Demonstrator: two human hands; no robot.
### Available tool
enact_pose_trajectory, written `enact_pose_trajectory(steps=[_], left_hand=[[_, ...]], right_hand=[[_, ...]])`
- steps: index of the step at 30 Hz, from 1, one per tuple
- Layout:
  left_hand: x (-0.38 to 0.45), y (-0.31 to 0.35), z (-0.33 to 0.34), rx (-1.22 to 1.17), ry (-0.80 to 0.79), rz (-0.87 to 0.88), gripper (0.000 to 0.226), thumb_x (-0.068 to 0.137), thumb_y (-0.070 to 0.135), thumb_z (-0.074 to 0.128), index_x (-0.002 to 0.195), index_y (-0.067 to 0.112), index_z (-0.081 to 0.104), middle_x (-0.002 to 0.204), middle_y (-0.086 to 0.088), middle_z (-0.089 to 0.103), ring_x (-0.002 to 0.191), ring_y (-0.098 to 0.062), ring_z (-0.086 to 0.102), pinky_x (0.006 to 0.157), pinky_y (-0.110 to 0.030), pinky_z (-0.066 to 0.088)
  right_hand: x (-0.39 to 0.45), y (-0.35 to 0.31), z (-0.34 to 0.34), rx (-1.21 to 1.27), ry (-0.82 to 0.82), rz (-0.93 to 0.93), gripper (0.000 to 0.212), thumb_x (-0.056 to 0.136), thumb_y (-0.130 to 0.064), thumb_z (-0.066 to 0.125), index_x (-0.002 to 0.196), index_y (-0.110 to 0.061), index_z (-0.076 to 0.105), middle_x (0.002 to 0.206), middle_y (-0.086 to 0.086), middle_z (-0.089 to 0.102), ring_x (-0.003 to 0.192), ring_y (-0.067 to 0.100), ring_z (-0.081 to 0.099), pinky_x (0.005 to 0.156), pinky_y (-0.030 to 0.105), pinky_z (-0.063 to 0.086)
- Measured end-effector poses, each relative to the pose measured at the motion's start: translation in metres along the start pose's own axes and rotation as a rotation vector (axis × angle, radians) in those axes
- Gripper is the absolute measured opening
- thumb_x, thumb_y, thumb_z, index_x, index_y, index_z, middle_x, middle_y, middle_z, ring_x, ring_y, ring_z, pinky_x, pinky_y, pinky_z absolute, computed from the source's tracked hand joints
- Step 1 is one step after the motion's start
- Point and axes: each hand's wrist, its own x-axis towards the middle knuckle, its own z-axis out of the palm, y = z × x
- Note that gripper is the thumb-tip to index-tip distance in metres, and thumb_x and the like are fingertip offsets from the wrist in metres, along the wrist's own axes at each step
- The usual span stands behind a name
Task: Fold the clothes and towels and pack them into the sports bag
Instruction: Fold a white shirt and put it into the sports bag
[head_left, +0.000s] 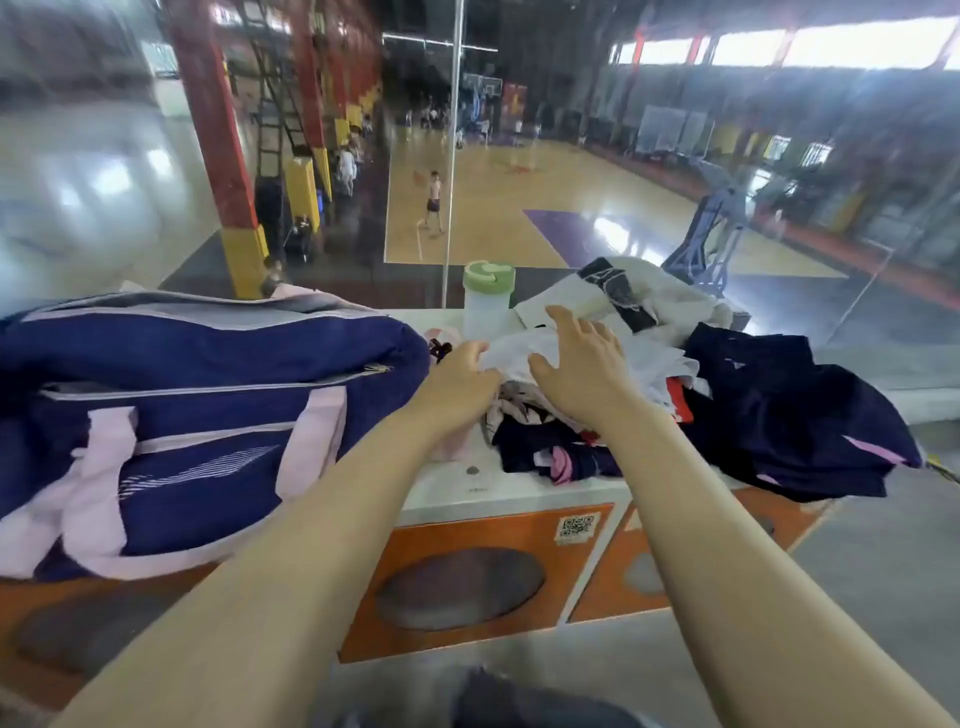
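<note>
A navy sports bag (208, 395) with pale pink handles lies on the left of the counter, its top zip closed. To its right is a heap of clothes: a white garment (519, 353) on top, dark and pink pieces (556, 452) below, and a navy garment (789, 410) spilling right. My left hand (457, 379) pinches the near left edge of the white garment. My right hand (582, 358) hovers just over the same garment with fingers spread, and whether it touches the cloth I cannot tell.
A clear bottle with a green lid (488, 301) stands behind the heap. More white and black cloth (623, 296) is piled at the back right. The white counter (467, 488) tops orange cabinets (467, 582). Beyond a glass pane lies a basketball court.
</note>
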Motion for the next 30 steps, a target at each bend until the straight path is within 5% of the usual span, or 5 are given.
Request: enact_pose_trajectory(steps=[5,10,12,21,30], left_hand=[[0.01,0.012,0.036,-0.349,0.097,-0.206,0.059,0.085,0.027,0.046,0.139,0.004,0.042,0.137,-0.017,0.05,0.122,-0.034,0.049,0.084,-0.034,0.041],[0.029,-0.011,0.061,-0.631,0.305,-0.243,0.068,0.071,0.023,0.049,0.138,0.027,0.037,0.116,-0.006,0.063,0.102,-0.028,0.061,0.092,-0.044,0.053],[0.036,-0.016,0.063,-0.64,0.309,-0.28,0.079,0.065,0.03,0.05,0.142,0.029,0.033,0.118,-0.004,0.063,0.102,-0.029,0.062,0.093,-0.046,0.052],[0.052,-0.017,0.059,-0.482,0.35,-0.188,0.024,0.074,0.028,0.062,0.098,0.025,0.058,0.096,0.003,0.063,0.095,-0.023,0.062,0.086,-0.037,0.052],[0.049,-0.007,0.053,-0.511,0.266,-0.015,0.044,0.088,0.013,0.062,0.128,0.02,0.045,0.106,0.005,0.059,0.09,-0.009,0.057,0.07,-0.024,0.046]], right_hand=[[-0.002,0.015,-0.001,0.071,-0.073,0.19,0.06,0.094,-0.026,0.047,0.15,-0.018,0.027,0.152,0.009,0.039,0.138,0.031,0.032,0.113,0.043,0.028],[-0.007,0.029,0.017,-0.043,-0.009,0.111,0.056,0.096,-0.031,0.043,0.149,-0.019,0.032,0.154,0.006,0.037,0.141,0.028,0.03,0.116,0.04,0.02],[-0.004,0.039,0.024,-0.072,-0.021,0.1,0.053,0.097,-0.034,0.038,0.148,-0.017,0.035,0.151,0.007,0.039,0.138,0.029,0.032,0.114,0.041,0.021],[-0.004,0.059,0.047,-0.123,-0.052,0.016,0.05,0.101,-0.044,0.025,0.142,-0.022,0.041,0.145,0.002,0.045,0.137,0.028,0.034,0.117,0.045,0.018],[-0.01,0.055,0.046,-0.134,-0.11,0.02,0.097,0.078,-0.086,0.022,0.148,-0.021,0.034,0.155,0.005,0.036,0.142,0.03,0.032,0.117,0.049,0.02]])
